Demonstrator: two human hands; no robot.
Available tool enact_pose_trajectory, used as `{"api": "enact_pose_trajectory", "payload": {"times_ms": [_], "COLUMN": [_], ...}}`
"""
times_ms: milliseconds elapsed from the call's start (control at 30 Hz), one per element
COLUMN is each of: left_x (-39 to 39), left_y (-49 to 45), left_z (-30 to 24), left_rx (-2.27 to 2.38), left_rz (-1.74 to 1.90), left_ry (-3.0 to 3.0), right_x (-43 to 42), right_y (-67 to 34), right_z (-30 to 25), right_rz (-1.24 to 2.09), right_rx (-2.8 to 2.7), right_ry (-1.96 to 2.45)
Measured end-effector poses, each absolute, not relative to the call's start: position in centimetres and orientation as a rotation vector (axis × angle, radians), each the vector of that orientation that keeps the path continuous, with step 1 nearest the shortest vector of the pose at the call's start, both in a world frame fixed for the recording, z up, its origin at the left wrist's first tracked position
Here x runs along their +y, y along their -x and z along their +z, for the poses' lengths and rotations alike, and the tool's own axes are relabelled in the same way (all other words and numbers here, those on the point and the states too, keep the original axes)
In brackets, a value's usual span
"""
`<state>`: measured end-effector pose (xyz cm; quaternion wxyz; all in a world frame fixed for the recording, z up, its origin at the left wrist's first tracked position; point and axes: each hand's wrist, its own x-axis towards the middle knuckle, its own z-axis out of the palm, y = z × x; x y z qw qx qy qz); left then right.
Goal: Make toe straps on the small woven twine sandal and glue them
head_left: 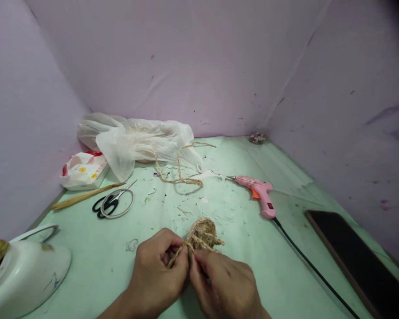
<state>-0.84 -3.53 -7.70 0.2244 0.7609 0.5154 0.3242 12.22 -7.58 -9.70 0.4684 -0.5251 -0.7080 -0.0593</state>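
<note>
A small coiled piece of braided straw rope stands at the front middle of the table, between my hands. My left hand is closed, thumb and fingers pinching a braided strand at the coil's left side. Close beside it, my right hand pinches the same braid near the coil's lower edge. The fingertips of both hands almost meet, and the coil's underside is hidden behind them. Loose braid ends stick out to the right of the coil.
A pink glue gun lies at right, its cord running forward past a dark phone. Black-handled scissors, a ring, straw and a white bowl are left. Braided cord lies before a plastic bag.
</note>
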Motion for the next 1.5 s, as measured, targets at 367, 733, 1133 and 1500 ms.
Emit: {"api": "enact_pose_trajectory", "payload": {"times_ms": [367, 733, 1133, 1500], "left_x": [-3.3, -3.6, -3.5, -3.3], "left_y": [0.9, 0.6, 0.7, 1.3], "left_z": [-7.9, -7.7, -7.6, -7.1], "left_rx": [1.337, 1.408, 1.309, 1.147], "left_rz": [0.905, 0.892, 0.916, 0.866], "left_ry": [-2.101, -2.02, -2.156, -2.261], "right_x": [-7.4, -7.3, -7.3, -7.4], "right_y": [-12.3, -12.6, -12.5, -12.8], "right_z": [-8.9, -9.0, -8.7, -8.2], "right_rz": [-0.015, -0.198, -0.058, 0.016], "right_rx": [-1.733, -1.801, -1.84, -1.829], "right_ry": [1.312, 1.403, 1.376, 1.399]}}
